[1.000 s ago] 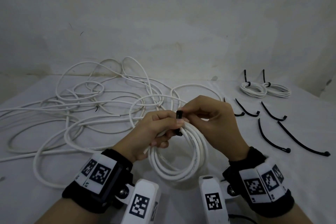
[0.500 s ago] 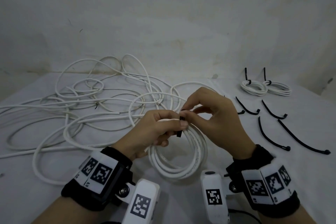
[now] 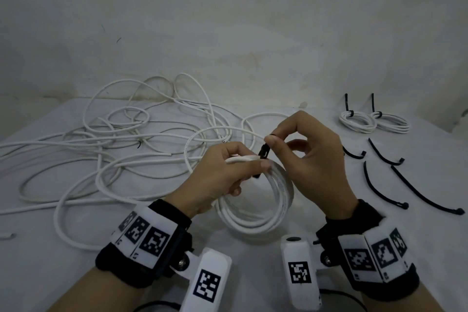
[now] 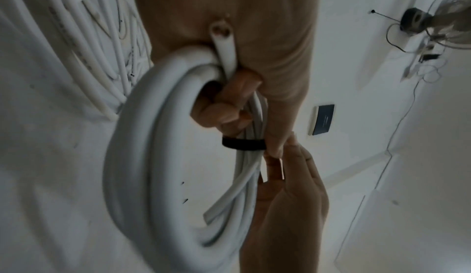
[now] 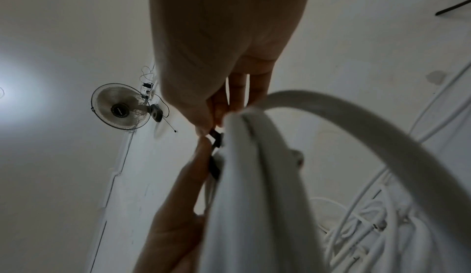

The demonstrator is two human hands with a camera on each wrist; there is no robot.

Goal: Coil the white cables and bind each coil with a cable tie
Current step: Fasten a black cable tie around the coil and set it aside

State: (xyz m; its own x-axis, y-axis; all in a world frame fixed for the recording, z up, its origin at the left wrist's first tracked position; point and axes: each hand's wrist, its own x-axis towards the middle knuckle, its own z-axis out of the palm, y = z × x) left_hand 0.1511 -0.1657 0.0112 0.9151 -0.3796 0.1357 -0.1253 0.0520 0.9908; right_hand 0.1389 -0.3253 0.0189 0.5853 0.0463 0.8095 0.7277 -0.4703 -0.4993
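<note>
A coil of white cable (image 3: 255,215) stands upright near the table's front centre. My left hand (image 3: 222,172) grips the coil's top strands, fingers curled through the loop. A black cable tie (image 3: 263,153) wraps those strands; in the left wrist view the black cable tie (image 4: 243,143) bands the coil (image 4: 153,156). My right hand (image 3: 309,157) pinches the tie's upper end between thumb and forefinger, just right of my left thumb. In the right wrist view the tie (image 5: 216,138) sits at my fingertips beside the coil (image 5: 254,176).
A tangle of loose white cable (image 3: 114,149) covers the table's left half. Two bound coils (image 3: 374,121) lie at the back right. Several loose black ties (image 3: 379,185) lie on the right. A wall stands close behind.
My right hand has shifted up and right, drawing the tie's end upward from the coil. The left hand keeps its grip on the coil's top.
</note>
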